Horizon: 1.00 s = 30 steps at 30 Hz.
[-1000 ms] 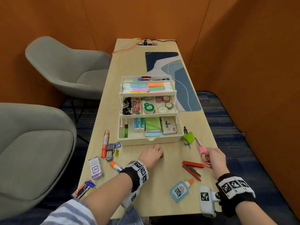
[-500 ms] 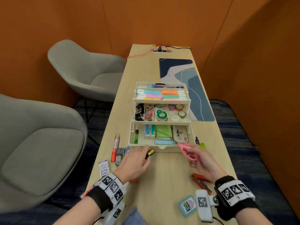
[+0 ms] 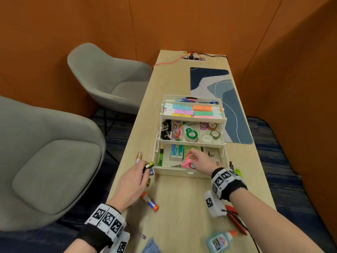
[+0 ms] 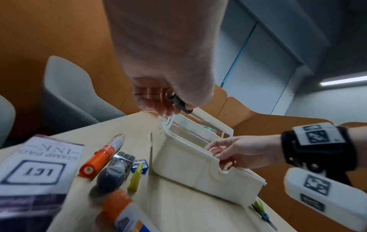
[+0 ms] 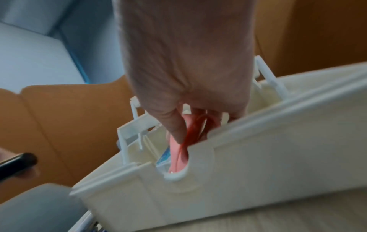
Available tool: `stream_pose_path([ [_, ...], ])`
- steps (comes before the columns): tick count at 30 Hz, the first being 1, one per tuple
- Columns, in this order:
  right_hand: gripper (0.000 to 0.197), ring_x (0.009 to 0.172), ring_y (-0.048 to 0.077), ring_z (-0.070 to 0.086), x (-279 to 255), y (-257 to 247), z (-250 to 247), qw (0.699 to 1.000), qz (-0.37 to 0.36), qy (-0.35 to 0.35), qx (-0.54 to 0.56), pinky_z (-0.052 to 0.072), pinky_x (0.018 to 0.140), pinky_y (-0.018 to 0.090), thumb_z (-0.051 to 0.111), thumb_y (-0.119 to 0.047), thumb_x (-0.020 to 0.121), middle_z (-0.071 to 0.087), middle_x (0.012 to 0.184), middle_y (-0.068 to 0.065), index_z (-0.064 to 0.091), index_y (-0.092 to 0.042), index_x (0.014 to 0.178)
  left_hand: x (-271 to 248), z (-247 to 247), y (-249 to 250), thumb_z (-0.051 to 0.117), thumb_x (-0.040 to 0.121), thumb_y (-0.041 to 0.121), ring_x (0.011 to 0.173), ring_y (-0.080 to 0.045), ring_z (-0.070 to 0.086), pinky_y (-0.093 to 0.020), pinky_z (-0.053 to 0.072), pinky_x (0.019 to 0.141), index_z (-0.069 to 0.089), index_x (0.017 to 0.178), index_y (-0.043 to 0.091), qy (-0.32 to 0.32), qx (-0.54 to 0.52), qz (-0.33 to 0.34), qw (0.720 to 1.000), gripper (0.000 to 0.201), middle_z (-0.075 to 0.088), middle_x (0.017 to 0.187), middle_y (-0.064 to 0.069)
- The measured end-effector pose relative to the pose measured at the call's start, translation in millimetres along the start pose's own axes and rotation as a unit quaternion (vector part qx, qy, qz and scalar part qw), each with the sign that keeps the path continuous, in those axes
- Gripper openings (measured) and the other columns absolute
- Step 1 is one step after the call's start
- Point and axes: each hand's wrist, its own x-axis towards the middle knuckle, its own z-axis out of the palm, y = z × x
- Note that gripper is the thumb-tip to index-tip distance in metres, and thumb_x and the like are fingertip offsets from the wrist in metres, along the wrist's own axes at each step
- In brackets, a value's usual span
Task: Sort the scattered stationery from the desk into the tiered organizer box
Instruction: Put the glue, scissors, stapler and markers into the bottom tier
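The pink-handled scissors [image 3: 187,161] were in the bottom tier of the tiered organizer box [image 3: 175,172], near its front wall, with the right hand [image 3: 200,160] grasping the handle loops, fingers curled through them. The box stood open in three tiers on the desk [image 3: 182,207]: highlighters on top, clips and tape rolls in the middle. The left hand [image 3: 132,181] hovered just beside the box's left front corner, its grip pinching a small black and yellow item [image 3: 148,166] I could not identify. Left of the box lay an orange marker [image 4: 103,154], a blue sharpener [image 4: 141,164] and a stamp pad ink box [image 4: 37,164]; a glue stick [image 3: 150,201] and a glue bottle [image 3: 218,241] lay nearer the person
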Motion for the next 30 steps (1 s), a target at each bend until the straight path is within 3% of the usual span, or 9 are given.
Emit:
stream_pose_path([
  [2,0.028,0.071,0.012,0.061,10.5,5.1,5.2,0.998,0.024,-0.044,0.038,0.052,0.061,0.027,0.044,0.002,0.091,0.061,0.108,0.007,0.056,-0.017,0.107,2.5,1.7,1.6,0.037,0.099,0.033,0.072,-0.015,0.053,-0.031,0.039,0.062,0.04,0.097,0.029,-0.01,0.005,0.014,1.0,0.005,0.053,0.08,0.009],
  [4,0.028,0.072,0.008,0.06,19.0,6.5,7.2,0.995,0.045,-0.071,0.044,0.047,0.057,0.017,0.044,0.002,0.092,0.059,0.118,0.011,0.056,-0.016,0.109,6.0,2.3,4.8,0.036,0.1,0.034,0.073,-0.014,0.053,-0.032,0.041,0.062,0.042,0.1,0.028,-0.012,0.011,0.015,1.0,0.009,0.054,0.082,0.009],
  [9,0.039,0.107,0.021,0.054,26.2,9.7,12.1,0.992,0.054,-0.039,-0.103,0.04,0.086,0.025,0.067,-0.018,0.084,0.056,0.125,0.007,0.054,-0.015,0.121,14.9,6.1,15.5,0.034,0.1,0.034,0.079,-0.014,0.055,-0.031,0.044,0.066,0.046,0.108,0.024,-0.016,0.015,0.035,0.999,0.018,0.057,0.091,0.007],
  [14,0.036,0.12,0.027,0.051,12.1,7.7,9.5,0.986,0.008,-0.062,-0.157,0.04,0.101,0.033,0.044,-0.015,0.095,0.056,0.132,0.01,0.055,-0.014,0.13,25.8,14.4,23.0,0.038,0.1,0.03,0.078,-0.01,0.05,-0.024,0.038,0.065,0.05,0.117,0.021,-0.015,0.023,0.071,0.997,0.023,0.048,0.101,0.009],
  [17,0.04,0.113,0.026,0.053,-5.4,14.0,5.1,0.985,0.003,0.031,-0.17,0.042,0.097,0.038,0.039,-0.007,0.092,0.056,0.124,0.01,0.06,-0.018,0.124,35.6,19.3,31.1,0.041,0.099,0.028,0.075,-0.008,0.045,-0.021,0.033,0.067,0.05,0.118,0.022,-0.022,0.036,0.093,0.995,0.022,0.044,0.102,0.007],
  [22,0.035,0.098,0.02,0.05,-65.3,49.4,7.2,0.95,-0.038,0.307,-0.049,0.042,0.091,0.039,0.047,0.005,0.084,0.049,0.101,0.001,0.064,-0.014,0.107,62.9,36.0,55.3,0.047,0.097,0.029,0.094,-0.011,0.046,-0.023,0.036,0.081,0.052,0.123,0.021,-0.075,0.068,0.151,0.983,0.028,0.051,0.108,0.003],
  [24,0.036,0.095,0.021,0.051,-89.7,69.3,10.0,0.943,-0.019,0.332,-0.011,0.043,0.089,0.036,0.047,0.01,0.082,0.046,0.096,-0.001,0.064,-0.013,0.104,77.2,47.9,70.5,0.052,0.095,0.034,0.1,-0.012,0.049,-0.024,0.037,0.087,0.056,0.12,0.02,-0.109,0.055,0.149,0.981,0.029,0.056,0.11,0.004],
  [27,0.034,0.091,0.019,0.053,-121.0,94.6,21.6,0.947,0.007,0.322,0.002,0.039,0.081,0.023,0.046,0.009,0.085,0.046,0.095,-0.001,0.064,-0.015,0.101,99.9,69.0,87.1,0.064,0.088,0.033,0.097,-0.016,0.058,-0.031,0.047,0.085,0.059,0.106,0.018,-0.157,0.004,0.077,0.985,0.024,0.065,0.103,0.001],
  [30,0.031,0.094,0.014,0.052,-146.0,107.6,30.8,0.954,0.05,0.295,0.025,0.038,0.081,0.02,0.044,0.004,0.09,0.046,0.098,-0.003,0.062,-0.019,0.101,120.5,87.5,90.9,0.066,0.086,0.023,0.098,-0.018,0.061,-0.033,0.049,0.089,0.063,0.104,0.014,-0.287,0.028,0.018,0.957,0.02,0.067,0.106,-0.003],
])
